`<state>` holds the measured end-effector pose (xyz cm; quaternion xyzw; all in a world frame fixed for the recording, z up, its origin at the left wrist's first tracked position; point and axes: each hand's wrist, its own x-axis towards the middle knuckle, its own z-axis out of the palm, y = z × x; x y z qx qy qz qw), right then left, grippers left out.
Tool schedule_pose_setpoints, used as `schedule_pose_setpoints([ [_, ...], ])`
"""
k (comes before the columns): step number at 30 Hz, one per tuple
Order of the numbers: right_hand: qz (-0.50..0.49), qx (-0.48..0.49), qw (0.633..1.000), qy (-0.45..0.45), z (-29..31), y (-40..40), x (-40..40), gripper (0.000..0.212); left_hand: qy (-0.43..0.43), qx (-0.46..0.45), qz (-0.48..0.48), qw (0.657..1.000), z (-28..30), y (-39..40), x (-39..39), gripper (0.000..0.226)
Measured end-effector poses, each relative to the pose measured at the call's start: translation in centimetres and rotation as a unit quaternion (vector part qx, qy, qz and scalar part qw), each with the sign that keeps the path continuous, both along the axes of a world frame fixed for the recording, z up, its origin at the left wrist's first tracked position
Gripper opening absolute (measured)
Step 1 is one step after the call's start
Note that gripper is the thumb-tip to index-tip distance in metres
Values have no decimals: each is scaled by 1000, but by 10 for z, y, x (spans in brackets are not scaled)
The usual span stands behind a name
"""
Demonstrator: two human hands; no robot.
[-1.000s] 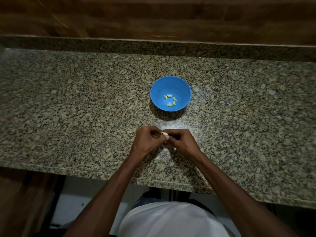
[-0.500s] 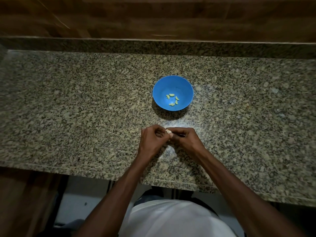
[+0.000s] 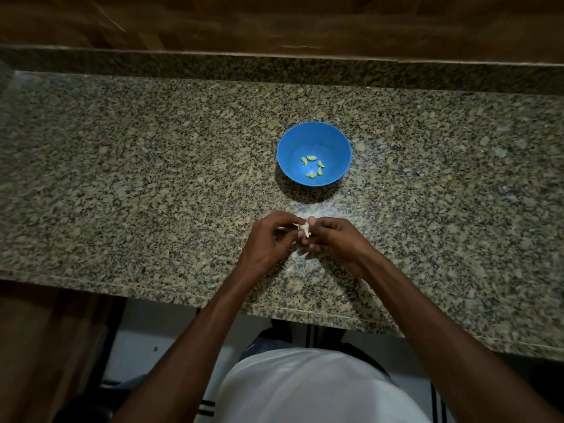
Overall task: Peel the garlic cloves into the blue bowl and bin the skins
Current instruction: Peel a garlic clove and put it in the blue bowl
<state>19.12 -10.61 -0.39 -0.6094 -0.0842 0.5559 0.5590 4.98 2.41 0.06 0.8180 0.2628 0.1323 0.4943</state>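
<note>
Nearest, above a white-clad torso (image 3: pixel 311 389), two bare forearms reach over the front edge of the speckled brown-and-grey granite counter (image 3: pixel 122 184), and the left hand (image 3: pixel 268 239) and right hand (image 3: pixel 332 239) meet fingertip to fingertip, both with fingers curled in and pinching one small pale, papery-skinned garlic clove (image 3: pixel 304 229) held between them just above the stone. Beyond the hands, near but apart from them, the round blue plastic bowl (image 3: pixel 337 145) stands upright on the counter with five small yellowish peeled cloves (image 3: pixel 312 167) lying loosely in its bottom. Behind that runs the granite upstand and a dark wooden wall (image 3: pixel 274 22).
</note>
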Motion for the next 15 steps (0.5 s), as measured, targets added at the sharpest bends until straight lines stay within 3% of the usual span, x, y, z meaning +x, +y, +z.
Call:
schedule_pose_setpoints([
  [5, 7, -9, 996, -89, -4, -4, 5, 34, -14, 14, 27, 999, -2, 1, 2, 15],
  [7, -7, 18, 993, -119, -5, -7, 6, 24, -3, -26, 48, 998, -2, 0, 2, 14],
  [12, 7, 53, 987, -149, -3, -10, 2, 36, -10, -166, 108, 980, 2, -8, 3, 18],
  [15, -6, 46, 986, -161, -5, -8, 1, 38, -13, -206, 117, 971, 1, -6, 4, 21],
])
